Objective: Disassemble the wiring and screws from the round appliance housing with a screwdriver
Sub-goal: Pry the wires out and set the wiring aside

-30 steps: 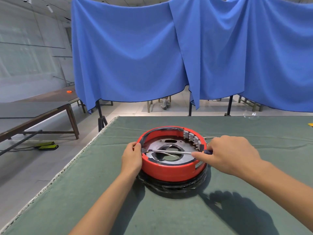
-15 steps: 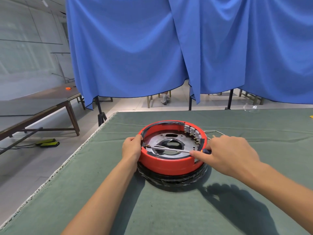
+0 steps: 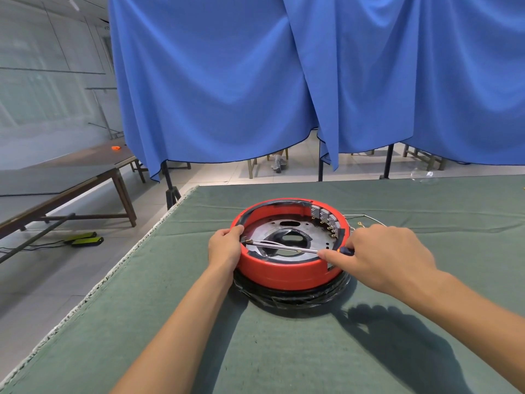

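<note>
Housing (image 3: 287, 273) gripped by left hand (image 3: 225, 247); right hand (image 3: 380, 257) holds screwdriver (image 3: 284, 246).

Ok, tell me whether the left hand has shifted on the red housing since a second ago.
No. The left hand still grips the left rim of the red housing, at the screwdriver tip.
</note>
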The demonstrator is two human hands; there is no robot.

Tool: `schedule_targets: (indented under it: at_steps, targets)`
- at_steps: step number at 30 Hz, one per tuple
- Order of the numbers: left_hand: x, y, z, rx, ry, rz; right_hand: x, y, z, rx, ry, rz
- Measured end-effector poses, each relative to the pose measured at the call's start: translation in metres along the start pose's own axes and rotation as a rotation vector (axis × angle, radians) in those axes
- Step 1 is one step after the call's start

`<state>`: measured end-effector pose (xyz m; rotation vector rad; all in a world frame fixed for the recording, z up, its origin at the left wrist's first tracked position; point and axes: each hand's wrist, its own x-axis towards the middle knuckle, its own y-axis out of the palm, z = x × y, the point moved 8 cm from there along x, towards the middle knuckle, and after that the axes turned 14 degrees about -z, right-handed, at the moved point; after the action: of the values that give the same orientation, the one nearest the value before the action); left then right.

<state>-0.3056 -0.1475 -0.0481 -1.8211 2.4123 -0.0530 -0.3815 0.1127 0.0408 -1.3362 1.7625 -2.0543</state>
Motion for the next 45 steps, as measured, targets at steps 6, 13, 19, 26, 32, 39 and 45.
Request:
schedule_targets:
  at_steps: [6, 13, 19, 26, 32, 39, 45]
  targets:
    - [0.001, 0.001, -0.002, 0.007, 0.016, -0.019, -0.001, -0.001, 0.002, 0.002, -0.003, 0.0]
    - [0.001, 0.002, -0.002, 0.029, 0.022, -0.052, -0.004, -0.001, 0.01, -0.066, -0.038, 0.019]
    - [-0.003, -0.003, -0.003, 0.087, 0.036, -0.09, 0.005, -0.001, 0.026, -0.078, -0.063, -0.001]
    - [-0.001, -0.003, 0.0, 0.105, 0.027, -0.101, -0.006, -0.008, -0.006, -0.074, -0.038, -0.026]
    - [-0.001, -0.004, 0.0, 0.091, 0.041, -0.119, -0.011, 0.0, 0.002, 0.004, -0.041, -0.041]
    - [0.001, -0.004, 0.002, 0.085, 0.041, -0.126, -0.009, 0.001, 0.003, 0.019, -0.038, -0.04]
    - [0.001, -0.004, 0.001, 0.087, 0.045, -0.135, -0.009, 0.001, 0.007, -0.01, -0.049, -0.017]
